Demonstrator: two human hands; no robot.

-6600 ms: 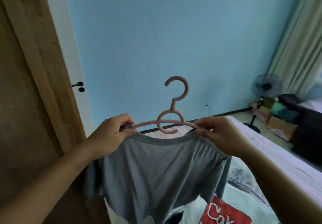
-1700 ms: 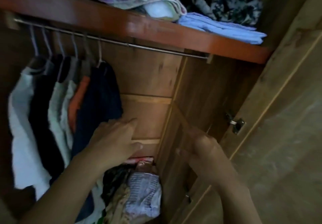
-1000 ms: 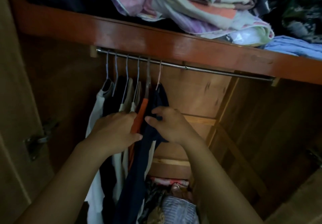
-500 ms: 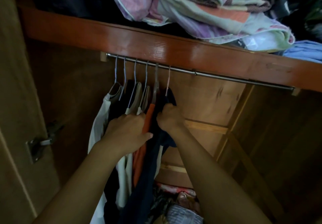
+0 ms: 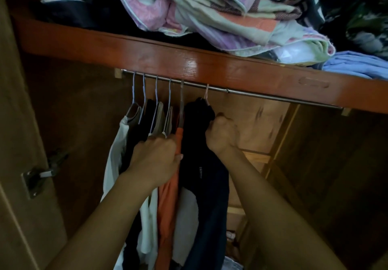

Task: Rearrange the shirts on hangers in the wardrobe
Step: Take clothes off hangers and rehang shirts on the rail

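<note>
Far to the left of my fingers the door hinge [image 5: 39, 174] stood well clear of the work. My left hand [image 5: 156, 160] lay closed around the bunched shirts [image 5: 147, 122], thumb tip pressed against the orange shirt [image 5: 169, 194], I judge to keep that packed group back against the left end of the rod [image 5: 262, 95] so it would not crowd what my other hand was doing. Just right of those fingers hung the dark shirt [image 5: 202, 177], last in the row, its pink hanger [image 5: 206, 94] hooked a little apart from the others. My right hand [image 5: 222, 132] was fisted at that shirt's shoulder; whether the fingers pinched cloth or hanger, I could not tell, since they curled out of view. Right of that fist the rod ran bare, likely where the shirt was meant to slide. Above, the shelf [image 5: 189, 60] carried piled linen [image 5: 210, 11].
</note>
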